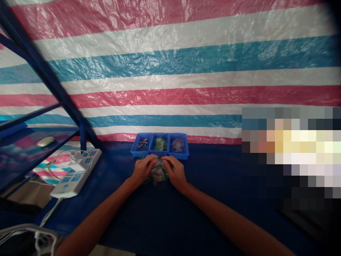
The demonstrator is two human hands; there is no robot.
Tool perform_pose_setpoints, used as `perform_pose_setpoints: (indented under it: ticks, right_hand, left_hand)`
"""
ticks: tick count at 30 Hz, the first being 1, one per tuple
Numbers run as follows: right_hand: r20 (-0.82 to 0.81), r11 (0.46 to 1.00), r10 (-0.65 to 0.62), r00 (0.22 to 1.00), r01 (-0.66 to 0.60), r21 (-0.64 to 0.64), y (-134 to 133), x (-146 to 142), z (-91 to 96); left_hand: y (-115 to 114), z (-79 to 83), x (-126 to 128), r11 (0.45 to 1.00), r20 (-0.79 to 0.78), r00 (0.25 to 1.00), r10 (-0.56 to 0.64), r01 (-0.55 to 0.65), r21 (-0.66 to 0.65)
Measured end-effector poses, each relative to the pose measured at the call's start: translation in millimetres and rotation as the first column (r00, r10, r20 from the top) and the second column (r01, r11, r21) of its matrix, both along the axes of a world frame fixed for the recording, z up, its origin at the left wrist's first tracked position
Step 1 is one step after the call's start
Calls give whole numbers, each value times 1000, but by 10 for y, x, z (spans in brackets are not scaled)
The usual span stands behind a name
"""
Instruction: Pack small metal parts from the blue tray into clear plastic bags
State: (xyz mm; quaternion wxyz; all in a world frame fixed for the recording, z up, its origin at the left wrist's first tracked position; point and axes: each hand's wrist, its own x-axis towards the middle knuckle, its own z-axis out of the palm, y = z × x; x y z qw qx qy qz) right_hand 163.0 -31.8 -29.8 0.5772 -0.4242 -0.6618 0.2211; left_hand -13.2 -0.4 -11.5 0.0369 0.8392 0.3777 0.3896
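Both my hands meet at a small pile of clear plastic bags [159, 174] on the dark blue tabletop. My left hand [144, 168] is curled over the pile's left side, its fingers closed on the plastic. From the right, my right hand [174, 170] pinches the same plastic, thumb and fingers together. Whether anything small lies within the grip is too dim to tell. Just beyond my fingers stand three joined blue bins. The left bin [135, 152] holds thin metal pins, the middle bin [158, 154] green-tinted plastic bags, the right bin [183, 155] clear small bags or pieces.
A white power strip [77, 174] with plugs and cables lies on the left. Past it are a blue metal frame [39, 67] and a lower shelf bearing a pale mouse-shaped object [45, 142]. Striped plastic sheeting [165, 64] hangs behind the table. A blurred-out area covers the right.
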Motion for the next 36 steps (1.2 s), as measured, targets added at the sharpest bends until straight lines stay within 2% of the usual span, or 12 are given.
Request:
perform_pose_setpoints:
  ticks: [4, 24, 36]
  right_hand:
    - [25, 1000, -2, 1000, 2, -7, -12, -3, 6]
    - [84, 999, 34, 996, -36, 20, 15, -11, 3]
    - [105, 997, 66, 992, -69, 25, 26, -14, 5]
  left_hand:
    - [2, -26, -18, 999, 12, 1000, -13, 14, -36]
    - [3, -24, -22, 1000, -13, 1000, 8, -8, -17]
    - [4, -34, -10, 998, 65, 998, 8, -3, -64]
